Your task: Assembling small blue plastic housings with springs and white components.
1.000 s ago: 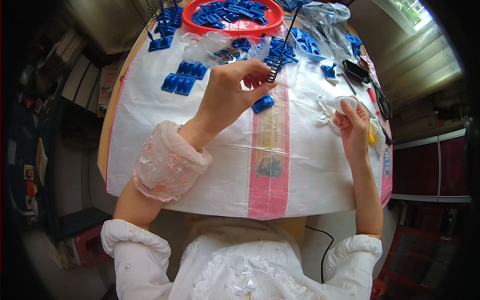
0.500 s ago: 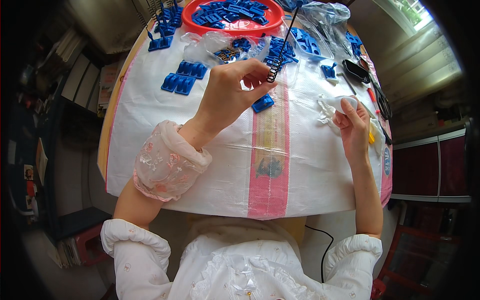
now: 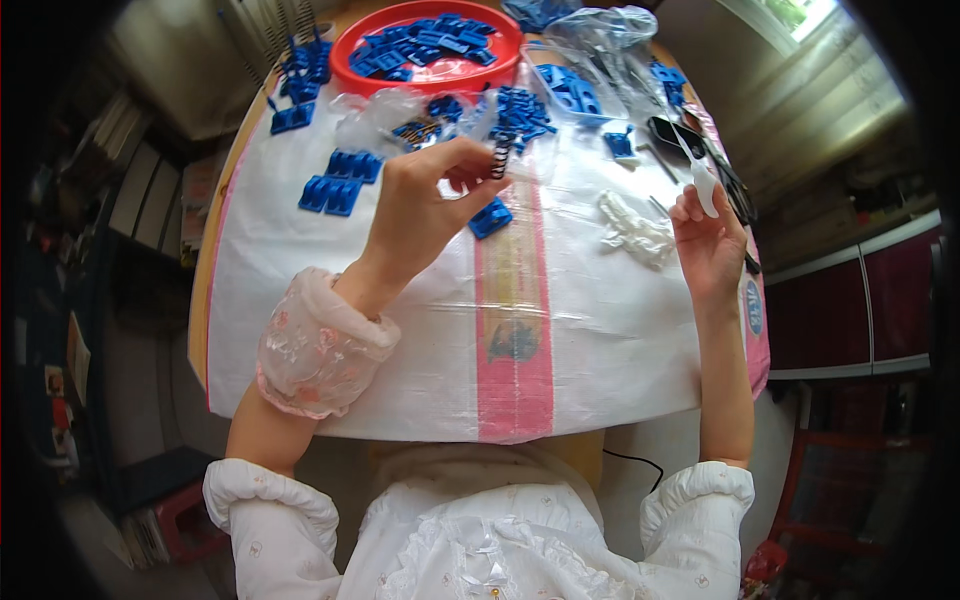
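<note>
My left hand (image 3: 415, 195) is closed, with thumb and fingertips pinching a black coil spring (image 3: 499, 160) above the table. Just below it lies a blue plastic piece (image 3: 490, 218). My right hand (image 3: 710, 245), out to the right, is closed around a small white squeeze bottle (image 3: 706, 188) whose thin nozzle points up and away. Crumpled white tissue or cloth (image 3: 637, 230) lies to the left of this hand. Left of my left hand, ribbed blue pieces (image 3: 330, 195) sit in two groups on the white woven sheet (image 3: 400, 370).
At the back stands a red basin (image 3: 345, 75) full of blue parts. Beside it are plastic bags (image 3: 610, 30) and a clear box (image 3: 600, 113) of blue pieces. Assembled blue bases with springs (image 3: 292, 115) crowd the back left. Dark tools (image 3: 735, 190) line the right edge.
My right hand has lifted the white bottle off the tissue and turned it nozzle-up. My left hand still pinches the spring, its long straight end no longer plain. The whole view has shifted slightly.
</note>
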`<state>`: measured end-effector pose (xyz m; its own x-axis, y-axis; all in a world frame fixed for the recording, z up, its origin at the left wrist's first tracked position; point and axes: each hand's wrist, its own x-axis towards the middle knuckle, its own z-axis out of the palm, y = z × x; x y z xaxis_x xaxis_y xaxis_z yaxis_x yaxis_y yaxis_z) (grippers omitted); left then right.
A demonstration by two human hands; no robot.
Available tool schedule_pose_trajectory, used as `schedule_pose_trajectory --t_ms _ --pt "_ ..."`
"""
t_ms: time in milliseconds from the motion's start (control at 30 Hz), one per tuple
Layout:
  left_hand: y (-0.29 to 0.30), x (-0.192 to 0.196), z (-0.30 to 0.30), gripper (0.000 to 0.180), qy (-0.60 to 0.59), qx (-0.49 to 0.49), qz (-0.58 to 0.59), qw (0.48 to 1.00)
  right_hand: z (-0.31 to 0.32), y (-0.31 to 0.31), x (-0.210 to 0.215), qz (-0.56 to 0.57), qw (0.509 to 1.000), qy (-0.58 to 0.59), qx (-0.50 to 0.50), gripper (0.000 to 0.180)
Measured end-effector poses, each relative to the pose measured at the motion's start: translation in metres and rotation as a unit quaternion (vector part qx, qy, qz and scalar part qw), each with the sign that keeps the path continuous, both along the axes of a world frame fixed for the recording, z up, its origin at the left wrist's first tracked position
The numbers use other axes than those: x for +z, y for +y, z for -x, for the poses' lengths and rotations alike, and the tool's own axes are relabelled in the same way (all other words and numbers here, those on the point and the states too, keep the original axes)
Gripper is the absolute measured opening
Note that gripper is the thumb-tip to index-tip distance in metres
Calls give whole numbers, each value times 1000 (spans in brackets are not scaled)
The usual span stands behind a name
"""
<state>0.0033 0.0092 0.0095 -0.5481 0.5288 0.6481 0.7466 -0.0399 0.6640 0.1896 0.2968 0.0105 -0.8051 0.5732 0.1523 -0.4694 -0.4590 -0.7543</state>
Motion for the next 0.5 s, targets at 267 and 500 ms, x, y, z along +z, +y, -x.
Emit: schedule_pose_trajectory --t_ms 267,500 --pt "0 2 0 13 -10 7 17 1000 -2 25 12 -58 997 44 -36 27" --pt "1 1 -2 13 -8 -4 21 1000 -4 38 21 -193 978 -54 -64 32"
